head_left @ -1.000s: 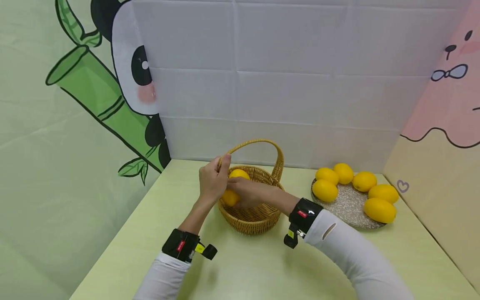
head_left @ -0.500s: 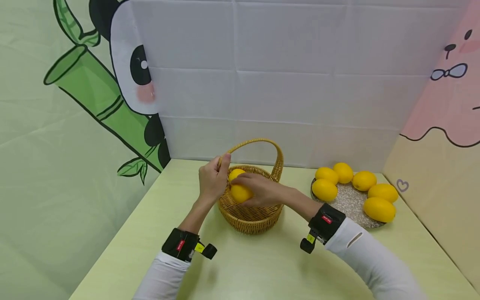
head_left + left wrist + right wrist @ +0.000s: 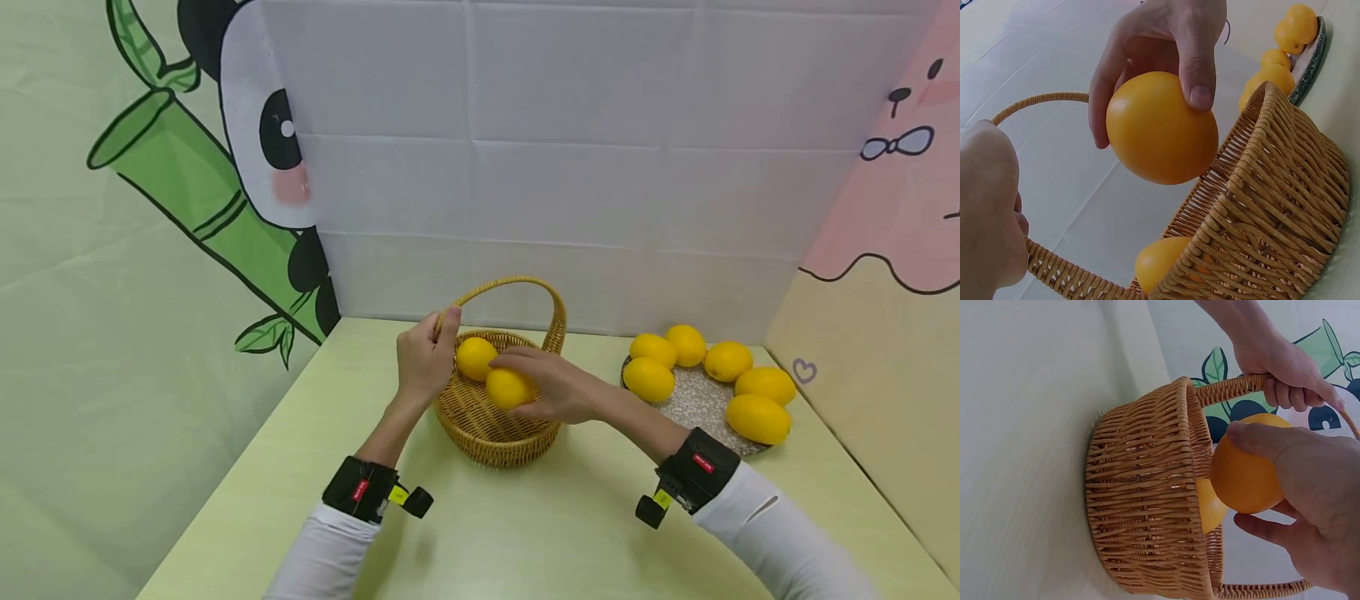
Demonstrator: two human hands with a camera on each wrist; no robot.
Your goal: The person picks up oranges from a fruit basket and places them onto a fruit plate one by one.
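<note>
My left hand (image 3: 426, 360) grips the handle (image 3: 558, 325) of a round wicker basket (image 3: 495, 454), on its left side. With thumb and fingers, my right hand (image 3: 558, 385) holds a yellow lemon (image 3: 512, 389) over the basket opening. In the left wrist view the held lemon (image 3: 1161, 128) hangs above the rim, its stem side hidden by the fingers. Another lemon (image 3: 476, 358) lies inside the basket toward the back left. The right wrist view shows the basket wall (image 3: 1147, 487) and part of that inner lemon (image 3: 1210, 506) behind the rim.
To the right of the basket, a speckled plate (image 3: 697, 410) bears several lemons (image 3: 759, 419) around its edge. A white backdrop (image 3: 570, 192) stands right behind the pale table (image 3: 510, 533), with printed side panels left and right.
My right hand has drawn the lemon rightward and up from the basket's left side, uncovering the other lemon inside. The left hand has kept its grip on the handle.
</note>
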